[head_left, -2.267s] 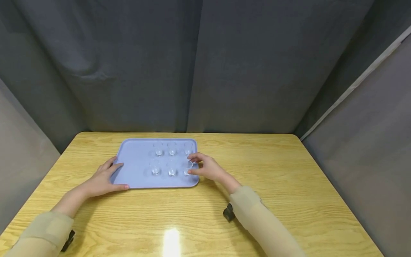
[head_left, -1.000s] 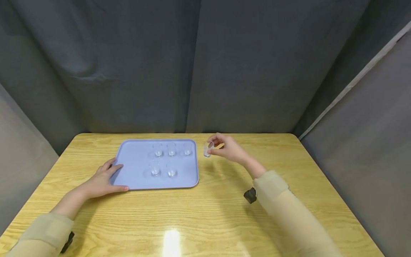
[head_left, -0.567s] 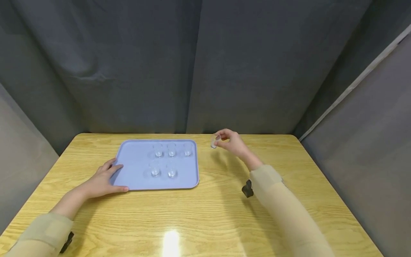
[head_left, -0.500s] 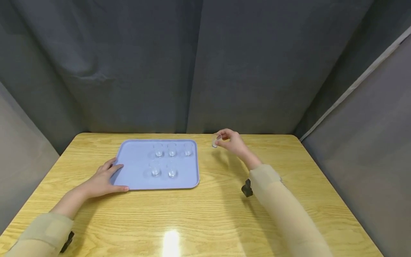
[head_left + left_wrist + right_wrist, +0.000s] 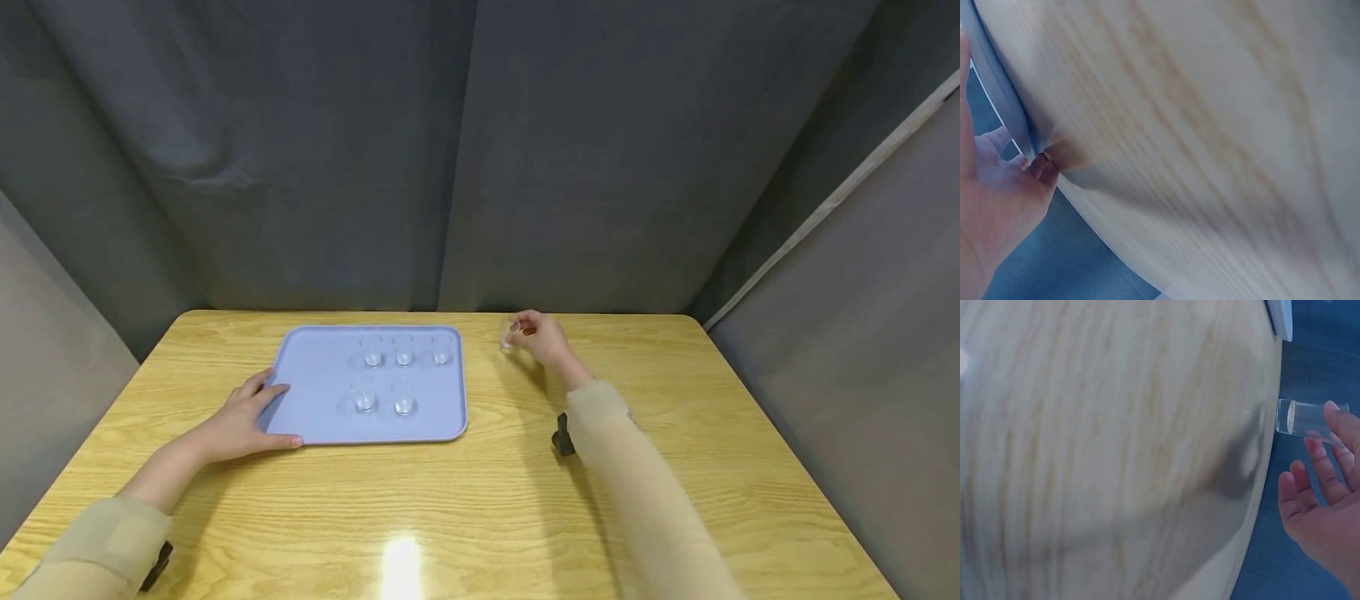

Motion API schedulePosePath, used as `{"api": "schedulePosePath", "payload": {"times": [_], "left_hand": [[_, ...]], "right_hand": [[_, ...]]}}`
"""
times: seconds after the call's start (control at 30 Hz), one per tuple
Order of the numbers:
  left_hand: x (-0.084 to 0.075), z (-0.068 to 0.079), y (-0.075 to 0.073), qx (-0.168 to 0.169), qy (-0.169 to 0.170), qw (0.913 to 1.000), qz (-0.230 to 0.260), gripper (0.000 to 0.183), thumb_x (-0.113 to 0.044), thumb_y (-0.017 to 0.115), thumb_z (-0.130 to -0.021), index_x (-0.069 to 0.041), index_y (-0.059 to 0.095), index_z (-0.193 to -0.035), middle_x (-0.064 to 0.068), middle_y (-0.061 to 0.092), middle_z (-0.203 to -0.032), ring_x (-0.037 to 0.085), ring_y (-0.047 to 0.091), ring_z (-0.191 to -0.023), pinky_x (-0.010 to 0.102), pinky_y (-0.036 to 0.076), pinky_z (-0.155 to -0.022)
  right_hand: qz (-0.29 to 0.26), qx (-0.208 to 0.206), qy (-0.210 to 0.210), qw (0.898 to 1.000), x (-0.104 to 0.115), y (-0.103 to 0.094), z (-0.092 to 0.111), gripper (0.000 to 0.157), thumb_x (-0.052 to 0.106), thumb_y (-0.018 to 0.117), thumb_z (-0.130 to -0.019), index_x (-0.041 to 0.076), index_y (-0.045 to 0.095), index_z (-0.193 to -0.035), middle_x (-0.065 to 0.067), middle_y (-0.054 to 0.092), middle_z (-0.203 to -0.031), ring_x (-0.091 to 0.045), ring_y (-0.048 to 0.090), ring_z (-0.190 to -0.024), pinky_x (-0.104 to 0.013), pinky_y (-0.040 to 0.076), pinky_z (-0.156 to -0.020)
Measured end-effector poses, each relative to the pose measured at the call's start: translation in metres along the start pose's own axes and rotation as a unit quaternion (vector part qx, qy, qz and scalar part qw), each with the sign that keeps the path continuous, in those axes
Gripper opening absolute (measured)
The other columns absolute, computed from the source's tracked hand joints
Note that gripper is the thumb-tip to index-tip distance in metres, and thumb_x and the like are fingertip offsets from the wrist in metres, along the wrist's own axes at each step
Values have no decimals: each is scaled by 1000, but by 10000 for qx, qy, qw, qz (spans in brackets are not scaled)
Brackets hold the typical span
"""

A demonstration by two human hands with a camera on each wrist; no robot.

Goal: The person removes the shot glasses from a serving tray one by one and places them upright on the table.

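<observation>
A light blue tray lies on the wooden table, with several small clear shot glasses standing in two rows on its right half. Spread over its left front corner, my left hand touches it with thumb at the front edge and fingers at the left side. In the left wrist view the fingertips meet the tray's rim. Right of the tray, near the table's back edge, my right hand pinches another shot glass between thumb and fingers. That glass is upright, its base at or just above the tabletop.
The wooden table has bare wood in front and to the right of the tray. Dark grey curtain hangs right behind the back edge, and lighter panels flank both sides.
The shot glass from the tray's front right has been lifted off and carried right and back by my right hand, then lowered slightly. My left hand and the tray stay put.
</observation>
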State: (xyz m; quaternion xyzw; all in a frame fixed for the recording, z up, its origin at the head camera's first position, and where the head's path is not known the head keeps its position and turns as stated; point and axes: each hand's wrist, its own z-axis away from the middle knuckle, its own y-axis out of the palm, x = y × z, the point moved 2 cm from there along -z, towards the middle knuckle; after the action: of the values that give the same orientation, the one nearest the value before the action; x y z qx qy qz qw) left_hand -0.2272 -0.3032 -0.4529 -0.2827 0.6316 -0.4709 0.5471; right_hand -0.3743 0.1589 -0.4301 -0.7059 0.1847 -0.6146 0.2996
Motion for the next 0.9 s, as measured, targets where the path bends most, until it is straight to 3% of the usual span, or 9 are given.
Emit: {"api": "schedulePosePath", "payload": {"times": [0.17, 0.4, 0.53, 0.7, 0.9], "left_hand": [[1, 1, 0, 2, 4, 10000, -1, 102, -61, 72, -71, 3, 36, -141, 29, 9, -152, 54, 16, -132, 69, 27, -97], [-1, 0, -1, 2, -16, 10000, 8, 102, -61, 72, -71, 2, 36, -142, 28, 9, -152, 54, 16, -132, 69, 28, -97], [-2, 0, -2, 19, -11, 10000, 17, 102, -60, 73, -71, 3, 36, -142, 29, 9, -152, 54, 16, -132, 69, 28, -96], [-4, 0, -2, 49, -33, 10000, 39, 102, -61, 72, -71, 3, 36, -142, 29, 9, -152, 55, 16, -132, 69, 28, -97], [-5, 1, -3, 28, -14, 10000, 3, 102, -60, 73, -71, 3, 36, -141, 29, 10, -151, 54, 16, -132, 68, 28, -97]], "right_hand": [[-47, 123, 80, 9999, -6, 6, -3, 36, 18, 66, -90, 5, 58, -123, -12, 61, -117, -29, 52, -110, -41, 42, -96], [-11, 157, -217, 9996, -8, 6, 1, 33, 21, 67, -89, 6, 60, -118, -10, 61, -111, -26, 54, -102, -37, 45, -91], [-194, 265, -80, 9994, -8, 6, 1, 43, 19, 65, -90, 6, 52, -130, -14, 57, -122, -30, 52, -110, -42, 43, -95], [-537, 312, -44, 9981, 1, 1, 3, 57, 23, 65, -91, 10, 40, -141, -17, 46, -137, -37, 41, -123, -49, 39, -99], [-622, 156, -490, 9967, 19, -10, 10, 59, 22, 65, -90, 8, 39, -141, -17, 45, -139, -38, 38, -127, -51, 34, -103]]}}
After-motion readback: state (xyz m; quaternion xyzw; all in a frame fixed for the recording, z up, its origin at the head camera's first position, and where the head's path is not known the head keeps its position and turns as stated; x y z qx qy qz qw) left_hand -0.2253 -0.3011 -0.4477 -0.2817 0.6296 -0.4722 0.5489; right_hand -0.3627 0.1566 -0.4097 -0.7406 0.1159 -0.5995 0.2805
